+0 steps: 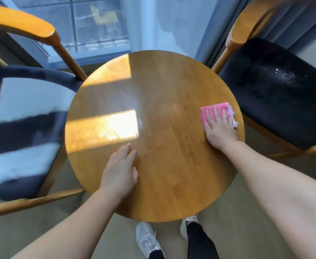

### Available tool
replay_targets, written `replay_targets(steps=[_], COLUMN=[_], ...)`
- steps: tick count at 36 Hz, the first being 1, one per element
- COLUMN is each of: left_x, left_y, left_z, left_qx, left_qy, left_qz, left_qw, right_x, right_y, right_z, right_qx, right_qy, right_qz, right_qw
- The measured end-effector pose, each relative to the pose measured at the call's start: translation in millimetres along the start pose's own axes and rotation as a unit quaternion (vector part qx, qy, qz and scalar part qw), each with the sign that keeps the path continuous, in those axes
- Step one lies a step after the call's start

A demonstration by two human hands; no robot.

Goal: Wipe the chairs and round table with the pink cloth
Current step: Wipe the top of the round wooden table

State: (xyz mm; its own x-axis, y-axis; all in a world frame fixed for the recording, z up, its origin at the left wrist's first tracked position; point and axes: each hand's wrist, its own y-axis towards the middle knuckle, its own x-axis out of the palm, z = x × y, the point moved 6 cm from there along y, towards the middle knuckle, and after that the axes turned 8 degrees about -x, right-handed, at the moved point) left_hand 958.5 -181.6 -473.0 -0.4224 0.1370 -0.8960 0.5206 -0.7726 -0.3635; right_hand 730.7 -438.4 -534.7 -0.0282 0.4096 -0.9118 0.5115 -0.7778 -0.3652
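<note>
Right hand [219, 131] lies flat with its fingers straight and slightly apart. It grips nothing and only presses the cloth [212, 110] down at the 3 o'clock rim of the bench [172, 165]. The bench is a round wooden top that fills the middle of the view, with sun patches on its 9 to 11 o'clock side. Left chair [22, 128] stands at 9 o'clock and right chair [275, 100] at 3 o'clock, each just beside the bench rim, with dark seats on wooden frames. Pale specks show on the right seat, but I cannot tell whether they are dust or glint. Left hand [120, 169] rests on the bench at about 7 o'clock, fingers straight and close together, holding nothing; it seems to be steadying the top. The cloth is pink, folded into a small pad, with a pale frayed edge poking out toward the rim. The step in hand looks like wiping the bench top, with the stroke now at its right edge. Nothing shows whether the chairs have been wiped. The next move probably calls for a sweep toward 9 o'clock under even pressure, palm flat so the pad stays folded and on the bench. The left hand would need to lift clear once the strokes reach 7 o'clock.
</note>
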Motion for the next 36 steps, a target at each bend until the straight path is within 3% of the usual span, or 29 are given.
replay_targets(steps=[19, 30, 33, 36], left_x=[-22.3, -46.6, -54.7, -69.0], left_y=[-95.6, -123.6, -131.4, -140.0], left_z=[-76.9, -78.7, -82.5, -81.7], left_qx=[-0.066, -0.042, -0.041, -0.033], left_qy=[-0.025, -0.039, -0.035, -0.038], left_qz=[-0.003, 0.006, 0.003, -0.006], left_qw=[0.997, 0.998, 0.999, 0.999], right_x=[75.3, 93.1, 87.7, 62.0], right_y=[-142.5, -195.2, -205.7, -214.0], right_z=[-172.5, -203.9, -209.6, -210.9], right_qx=[-0.288, -0.31, -0.292, -0.22], right_qy=[-0.01, -0.029, 0.016, 0.141], right_qz=[-0.087, -0.126, -0.138, -0.138], right_qw=[0.954, 0.942, 0.946, 0.955])
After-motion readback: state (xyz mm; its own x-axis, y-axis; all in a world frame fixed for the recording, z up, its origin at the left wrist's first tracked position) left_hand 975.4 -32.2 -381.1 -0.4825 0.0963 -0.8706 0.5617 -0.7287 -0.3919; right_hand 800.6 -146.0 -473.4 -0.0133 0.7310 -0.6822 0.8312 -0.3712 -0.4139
